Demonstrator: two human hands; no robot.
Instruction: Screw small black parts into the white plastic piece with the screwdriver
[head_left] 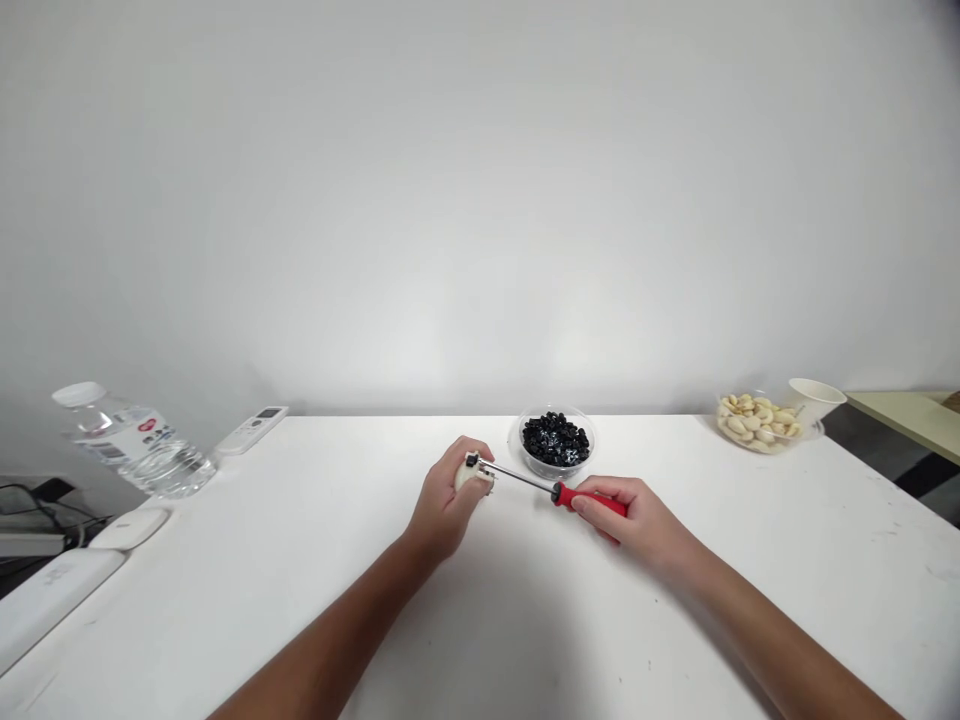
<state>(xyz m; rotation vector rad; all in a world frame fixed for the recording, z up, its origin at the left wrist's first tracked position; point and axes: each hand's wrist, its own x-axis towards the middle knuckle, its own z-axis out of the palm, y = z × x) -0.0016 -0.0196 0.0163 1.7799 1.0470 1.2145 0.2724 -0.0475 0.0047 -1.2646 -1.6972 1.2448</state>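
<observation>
My left hand (448, 497) is closed around a small cream-white rounded part (466, 474), mostly hidden by the fingers. A small black piece (472, 459) sits at its upper end. My right hand (628, 515) grips a screwdriver (566, 494) by its red handle. The metal shaft points left, and its tip meets the white part beside the black piece; whether it sits in a screw is too small to tell. Just behind the shaft stands a clear round bowl (523, 462) full of small shiny black pieces (556, 439).
A clear tray (814, 432) of cream oval pieces (757, 418) and a paper cup (816, 397) stand at the back right. On the left are a water bottle (142, 445), a remote control (253, 430) and white devices (60, 595) along the table (247, 570) edge.
</observation>
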